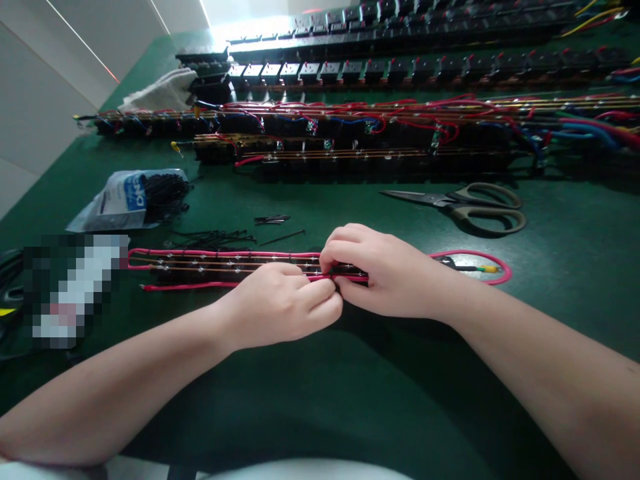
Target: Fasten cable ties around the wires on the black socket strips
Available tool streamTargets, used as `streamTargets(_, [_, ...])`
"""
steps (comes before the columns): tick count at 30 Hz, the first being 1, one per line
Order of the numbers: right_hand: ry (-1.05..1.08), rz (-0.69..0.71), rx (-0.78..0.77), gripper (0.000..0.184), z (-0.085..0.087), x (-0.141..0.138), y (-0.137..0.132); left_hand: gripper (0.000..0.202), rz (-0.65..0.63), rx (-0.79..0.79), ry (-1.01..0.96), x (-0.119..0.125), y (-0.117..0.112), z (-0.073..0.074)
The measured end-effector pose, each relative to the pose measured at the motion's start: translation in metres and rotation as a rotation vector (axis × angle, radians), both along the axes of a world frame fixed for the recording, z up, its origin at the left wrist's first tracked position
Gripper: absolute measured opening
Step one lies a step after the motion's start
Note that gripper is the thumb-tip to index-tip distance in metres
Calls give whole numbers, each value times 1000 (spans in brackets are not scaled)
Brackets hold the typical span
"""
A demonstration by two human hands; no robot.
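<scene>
A long dark strip [200, 263] with thin copper-coloured rods and small shiny joints lies across the green table. Red cable [250, 254] runs along its far side, loops at both ends and continues along the near side. My left hand [285, 303] is closed at the strip's near edge, its fingers pinched at the red cable. Over the strip from the right comes my right hand [385, 270], thumb and fingers pinched almost against the left fingertips. What lies between the right fingers is hidden. Several black cable ties [215, 238] lie loose behind the strip.
Scissors [455, 207] lie behind my right hand. At the left is a plastic bag [120, 200] of black cable ties, with a blurred-out pale object [80, 290] nearer. Wired strips [350, 157] and rows of black blocks [380, 72] fill the back, beside a white cloth [163, 90].
</scene>
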State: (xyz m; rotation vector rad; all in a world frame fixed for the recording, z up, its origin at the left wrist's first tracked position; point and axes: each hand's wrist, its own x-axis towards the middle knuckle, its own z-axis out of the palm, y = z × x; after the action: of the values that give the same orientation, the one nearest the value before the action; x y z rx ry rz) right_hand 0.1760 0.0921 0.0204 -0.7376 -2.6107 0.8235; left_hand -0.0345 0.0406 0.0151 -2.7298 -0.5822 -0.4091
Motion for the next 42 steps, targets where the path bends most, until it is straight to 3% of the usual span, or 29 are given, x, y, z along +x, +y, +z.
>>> streamTargets(11, [13, 1, -44, 15, 2, 2, 0, 16, -35, -80, -88, -2, -1, 5])
streamTargets(20, [-5, 23, -28, 17, 1, 2, 1, 19, -34, -75, 38, 2, -1, 6])
streamTargets(29, [-6, 13, -47, 17, 2, 2, 2, 21, -28, -106, 40, 3, -2, 15])
streamTargets(38, [-9, 20, -41, 17, 1, 2, 2, 21, -33, -79, 57, 3, -2, 13])
streamTargets(42, [37, -15, -141, 20, 6, 2, 3, 19, -28, -52, 39, 3, -2, 9])
